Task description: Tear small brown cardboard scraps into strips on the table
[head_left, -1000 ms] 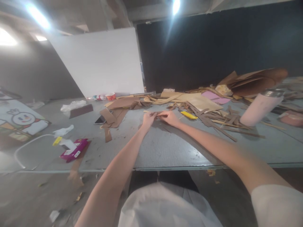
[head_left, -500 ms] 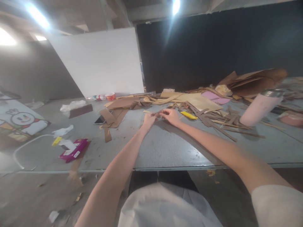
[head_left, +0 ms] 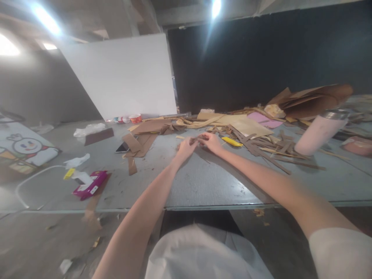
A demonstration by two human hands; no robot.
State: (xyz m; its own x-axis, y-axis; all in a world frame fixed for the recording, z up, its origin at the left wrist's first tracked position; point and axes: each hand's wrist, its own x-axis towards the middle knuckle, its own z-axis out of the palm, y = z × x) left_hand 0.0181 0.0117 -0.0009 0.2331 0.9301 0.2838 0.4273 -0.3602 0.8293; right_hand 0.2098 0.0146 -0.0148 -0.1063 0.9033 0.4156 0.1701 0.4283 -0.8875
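Note:
Fingertip to fingertip, my hands meet over the grey table, both closed in a pinch. Between them shows a bit of a thin brown strip (head_left: 197,138), mostly hidden by the fingers. My left hand (head_left: 186,147) grips it from the left, and my right hand (head_left: 212,142) from the right. Just right of my right hand lies a yellow utility knife (head_left: 231,142). Beyond it are loose brown strips (head_left: 283,149), several of them crossing one another.
A pink tumbler (head_left: 318,133) stands at the right. Brown sheets (head_left: 148,144) and a dark phone (head_left: 122,147) lie to the left, with a purple tissue pack (head_left: 100,179) nearer the front edge (head_left: 203,208). Behind my hands are tan sheets (head_left: 244,124) and scraps.
My left hand has shifted slightly right, closer to my right hand, and its fingers have turned a little. My right hand stays almost in place. The things on the table have not moved.

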